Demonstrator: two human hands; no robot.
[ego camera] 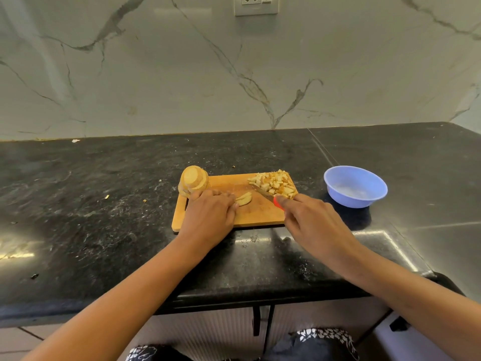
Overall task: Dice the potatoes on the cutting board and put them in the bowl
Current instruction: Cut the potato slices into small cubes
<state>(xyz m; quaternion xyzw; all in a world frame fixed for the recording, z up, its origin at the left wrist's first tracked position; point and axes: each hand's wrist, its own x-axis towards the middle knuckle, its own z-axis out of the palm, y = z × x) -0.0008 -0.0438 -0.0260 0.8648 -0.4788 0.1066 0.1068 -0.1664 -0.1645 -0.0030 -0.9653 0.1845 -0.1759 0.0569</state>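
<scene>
Left hand (208, 214) sits at frame centre with its fingers bent down, pinning a few potato slices (244, 199) flat on the cutting board (260, 217). Right hand (312, 220) is wrapped round the red handle of the knife (270, 196), and the blade points up-left between the slices and the diced pile (276, 185).

The diced pile is at the board's upper right corner. A stack of sliced potato (194, 179) stands at the upper left corner, part over the edge. The bowl (355, 186), blue, right of the board and apart from it, looks empty.

Handling, as a judgement:
- The slices are firm, light and probably wet and slippery on the cut faces, so hold them from the top with the fingertips tucked back from the blade.
- The dice are small and loose and will scatter, so scoop them with the hand and the blade flat rather than pinch them.
- The stack looks tippy.

Room:
- The dice sit right at the board's right edge and could spill onto the counter (104, 191).
- The dark counter is open between board and bowl, so the carry is short.
- The board's near edge is close to the counter front.
</scene>
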